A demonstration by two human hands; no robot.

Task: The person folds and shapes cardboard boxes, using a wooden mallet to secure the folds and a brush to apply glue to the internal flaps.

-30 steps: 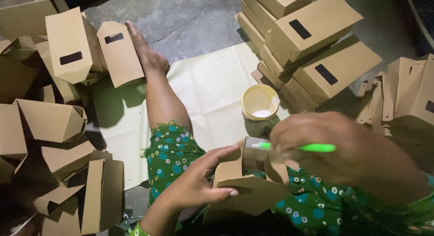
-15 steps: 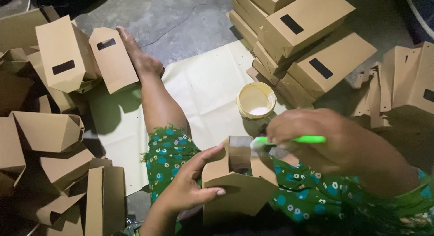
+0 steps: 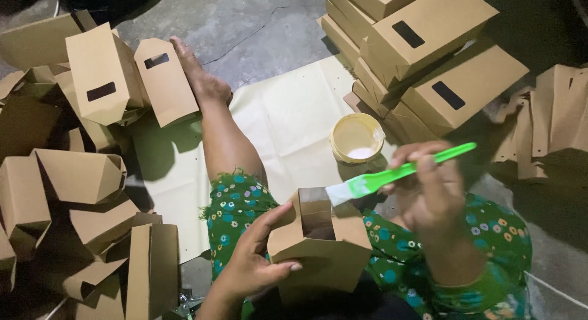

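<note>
- Your left hand [image 3: 254,265] is wrapped around the half-folded brown cardboard box [image 3: 320,246], thumb across its front face and fingers curled behind the near side, so the box stands on your lap with its open mouth turned up.
- Your right hand [image 3: 429,188] is pinched closed on the handle of the bright green plastic brush [image 3: 398,172]; the handle runs up to the right past your fingers, and the pale bristle end lies at the upper right edge of the box's opening, touching or just above it.
- Both hands work over your lap, covered by green cloth with a small flower print [image 3: 239,203].
- Just beyond the brush sits a small round cream-coloured tub of white paste [image 3: 356,138] on a pale sheet of paper [image 3: 288,112] spread on the grey concrete floor [image 3: 257,26].
- Your bare leg [image 3: 223,136] stretches across that sheet, the foot lying beside folded boxes.
- To your left lies a loose heap of folded brown boxes with dark rectangular windows [image 3: 101,81].
- Far right, behind the tub, rises a neat stack of flat brown boxes [image 3: 429,56], with more unfolded card pieces [image 3: 551,118] at the right edge.
</note>
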